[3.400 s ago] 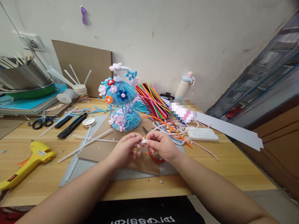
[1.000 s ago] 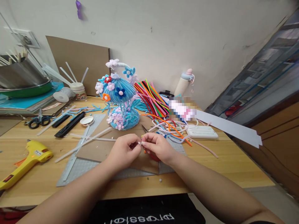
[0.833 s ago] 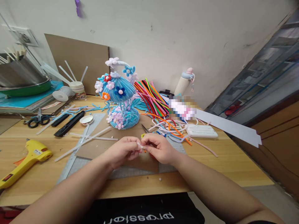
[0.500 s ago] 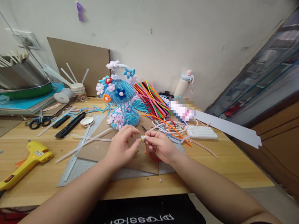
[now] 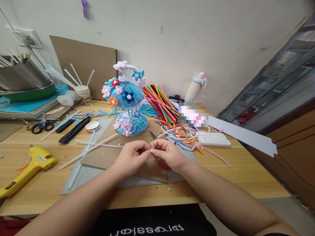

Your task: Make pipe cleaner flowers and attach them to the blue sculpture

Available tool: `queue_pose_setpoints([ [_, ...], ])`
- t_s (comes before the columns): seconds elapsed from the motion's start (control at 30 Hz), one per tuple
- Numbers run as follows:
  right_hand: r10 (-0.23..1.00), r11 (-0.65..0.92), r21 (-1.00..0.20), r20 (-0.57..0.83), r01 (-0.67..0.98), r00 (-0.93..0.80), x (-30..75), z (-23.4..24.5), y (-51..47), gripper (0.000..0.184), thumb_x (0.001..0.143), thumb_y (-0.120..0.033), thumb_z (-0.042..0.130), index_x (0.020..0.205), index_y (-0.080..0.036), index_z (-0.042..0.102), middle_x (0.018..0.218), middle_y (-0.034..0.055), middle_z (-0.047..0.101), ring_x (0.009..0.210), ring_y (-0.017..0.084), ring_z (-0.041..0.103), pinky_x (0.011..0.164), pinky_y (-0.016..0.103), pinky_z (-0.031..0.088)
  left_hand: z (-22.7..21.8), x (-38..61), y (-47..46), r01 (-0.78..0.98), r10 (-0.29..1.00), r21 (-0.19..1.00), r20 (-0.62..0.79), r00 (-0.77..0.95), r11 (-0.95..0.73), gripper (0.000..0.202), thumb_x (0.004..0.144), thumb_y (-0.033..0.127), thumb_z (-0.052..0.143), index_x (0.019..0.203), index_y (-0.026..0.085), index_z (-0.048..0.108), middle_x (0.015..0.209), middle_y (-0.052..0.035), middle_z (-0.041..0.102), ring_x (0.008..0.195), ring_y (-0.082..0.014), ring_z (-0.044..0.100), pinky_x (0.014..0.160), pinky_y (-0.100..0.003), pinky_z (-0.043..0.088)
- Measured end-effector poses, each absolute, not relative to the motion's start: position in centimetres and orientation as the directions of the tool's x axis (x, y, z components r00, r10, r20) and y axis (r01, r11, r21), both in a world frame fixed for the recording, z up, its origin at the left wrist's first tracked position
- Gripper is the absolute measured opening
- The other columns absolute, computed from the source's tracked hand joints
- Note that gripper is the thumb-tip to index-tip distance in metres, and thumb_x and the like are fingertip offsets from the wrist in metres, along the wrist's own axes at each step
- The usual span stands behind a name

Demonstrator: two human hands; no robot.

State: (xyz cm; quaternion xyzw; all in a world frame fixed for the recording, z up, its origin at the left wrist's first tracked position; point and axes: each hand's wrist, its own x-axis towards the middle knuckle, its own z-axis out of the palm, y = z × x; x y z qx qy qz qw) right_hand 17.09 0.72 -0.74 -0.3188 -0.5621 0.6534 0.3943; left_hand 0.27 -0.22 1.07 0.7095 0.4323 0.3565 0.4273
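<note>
My left hand (image 5: 131, 158) and my right hand (image 5: 166, 154) meet above a brown cardboard sheet (image 5: 108, 157) on the wooden table (image 5: 246, 173). Both pinch a tiny white pipe-cleaner piece (image 5: 151, 150) between their fingertips; its shape is too small to make out. A bit of yellow-green stem shows just beside it. Behind the hands stands a blue pipe-cleaner mushroom (image 5: 128, 101) decked with small flowers. A red ring lies partly hidden under my right hand.
A yellow glue gun (image 5: 27, 170) lies at the left front. Glue sticks (image 5: 91, 147), a black cutter (image 5: 73, 130), scissors (image 5: 41, 125) and a paper cup (image 5: 82, 93) sit left. A bundle of coloured pipe cleaners (image 5: 161, 105), loose strands, and a white flat box (image 5: 213, 139) lie right.
Half a second ago my left hand was open and off the piece; now its fingers have closed back onto it beside my right hand.
</note>
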Motion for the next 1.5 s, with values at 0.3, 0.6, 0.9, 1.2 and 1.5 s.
queue_pose_setpoints([
  [0.3,0.647,0.641,-0.760,0.463,0.105,-0.606,18.3,1.0,0.4,0.010,0.086,-0.020,0.048,0.080,-0.019,0.056,0.076,0.0031,0.057,0.072,0.014,0.053,0.069,0.028,0.042,1.0,-0.1,0.3,-0.184,0.563,0.732,-0.313,0.765,0.656,0.011,0.068,0.018,0.064,0.064,0.011,0.058,0.053,0.0019,0.045,0.045,-0.0057,0.039,0.044,-0.019,0.027],
  [0.6,0.635,0.769,-0.503,0.672,0.395,-0.382,18.1,-0.6,-0.1,0.011,0.083,-0.015,0.049,0.088,-0.022,0.057,0.078,0.0051,0.061,0.074,0.018,0.056,0.068,0.032,0.043,0.2,0.9,0.1,-0.402,0.777,0.748,-0.235,0.584,0.528,0.017,0.071,0.022,0.071,0.083,0.013,0.062,0.071,0.0006,0.057,0.062,-0.0061,0.052,0.054,-0.017,0.039],
  [0.9,0.815,0.552,-0.564,0.522,0.614,-0.252,19.0,1.5,0.6,0.013,0.086,-0.024,0.047,0.089,-0.019,0.058,0.078,0.0052,0.063,0.068,0.015,0.056,0.062,0.028,0.041,0.0,0.7,0.7,-0.502,0.853,0.716,-0.260,0.453,0.485,0.014,0.070,0.014,0.070,0.080,0.015,0.061,0.075,0.0006,0.062,0.065,-0.0066,0.056,0.058,-0.017,0.045],
  [1.2,0.990,0.129,-0.258,-0.022,0.957,-0.140,20.4,-0.6,-0.5,0.017,0.072,-0.033,0.062,0.078,-0.018,0.059,0.073,0.0086,0.064,0.063,0.020,0.057,0.052,0.027,0.028,0.7,0.6,0.4,-0.381,0.892,0.877,-0.107,0.439,0.293,0.015,0.069,0.018,0.072,0.073,0.014,0.058,0.068,0.0019,0.058,0.056,-0.0050,0.050,0.054,-0.018,0.041],
  [1.5,0.984,-0.133,-0.924,-0.165,0.357,-0.060,22.7,-0.2,0.3,0.017,0.068,-0.027,0.063,0.077,-0.017,0.053,0.065,-0.0011,0.056,0.056,0.012,0.052,0.053,0.023,0.038,1.1,0.5,0.3,-0.451,0.910,0.844,-0.096,0.403,0.288,0.022,0.065,0.015,0.075,0.071,0.015,0.054,0.069,0.0013,0.062,0.057,-0.0066,0.056,0.054,-0.017,0.045],
])
